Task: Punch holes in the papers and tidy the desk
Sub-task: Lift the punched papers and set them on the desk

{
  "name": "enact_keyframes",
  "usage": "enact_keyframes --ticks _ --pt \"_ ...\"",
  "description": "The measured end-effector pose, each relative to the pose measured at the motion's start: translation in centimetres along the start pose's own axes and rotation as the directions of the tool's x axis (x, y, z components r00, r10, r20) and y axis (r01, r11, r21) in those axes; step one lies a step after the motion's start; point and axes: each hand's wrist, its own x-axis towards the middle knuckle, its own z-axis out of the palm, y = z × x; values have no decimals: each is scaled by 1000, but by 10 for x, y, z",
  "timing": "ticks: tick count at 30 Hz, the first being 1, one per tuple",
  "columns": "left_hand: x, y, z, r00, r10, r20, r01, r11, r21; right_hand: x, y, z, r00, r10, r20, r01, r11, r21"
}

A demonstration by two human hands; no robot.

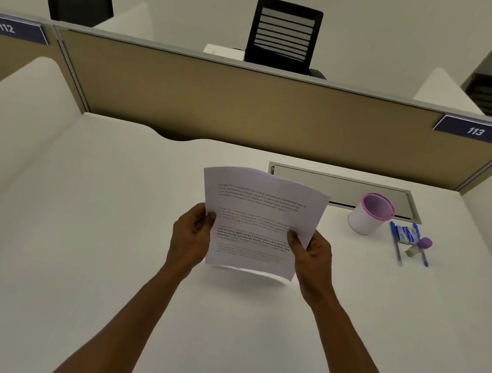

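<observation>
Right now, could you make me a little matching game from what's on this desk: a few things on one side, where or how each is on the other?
Things:
1. papers
2. cup
3. pens
4. sign 113

Places or states:
A. lying flat on the desk, right of the cup
B. held above the desk by the left hand and right hand
C. fixed on the partition at the back
D. standing on the desk, pink-rimmed

Pairs: 1-B, 2-D, 3-A, 4-C
</observation>
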Motion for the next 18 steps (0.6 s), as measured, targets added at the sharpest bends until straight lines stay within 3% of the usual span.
enact_keyframes --ticks 18 --pt "-21 3 4 1000 -14 4 14 1000 -9 -16 9 6 999 16 -36 -16 1000 9"
